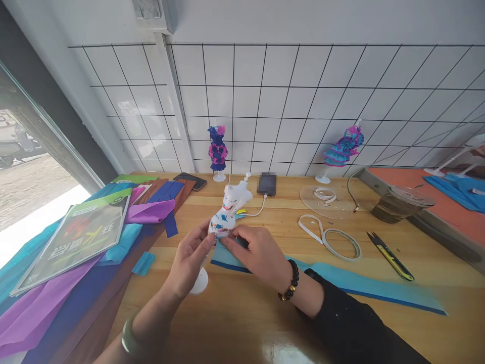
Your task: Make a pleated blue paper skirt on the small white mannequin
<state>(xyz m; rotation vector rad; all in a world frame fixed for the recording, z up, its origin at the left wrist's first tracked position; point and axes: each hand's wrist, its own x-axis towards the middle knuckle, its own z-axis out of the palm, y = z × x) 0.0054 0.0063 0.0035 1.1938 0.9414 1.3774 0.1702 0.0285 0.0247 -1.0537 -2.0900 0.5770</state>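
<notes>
Over the table, a small white dress form (224,217) with colored marks and splotches on its body tilts to the right. My left hand (189,258) is closed round its lower left side. Thumb and fingers of my right hand (257,250) pinch at its lower right edge; whether anything small lies between them is hidden. The form's round white base (199,282) shows below my left fingers. A long light-blue strip (364,283) with a darker blue edge stretches along the table, passing behind my right hand and wrist.
Colored sheets (91,293) and a packaged booklet (79,232) cover the left side. Folded blue pieces (143,263) lie nearby. Right are a tape roll (343,244), thread snips (390,256) and a lidded cup (397,205). Two dressed forms (218,149) (344,146) stand by the wall.
</notes>
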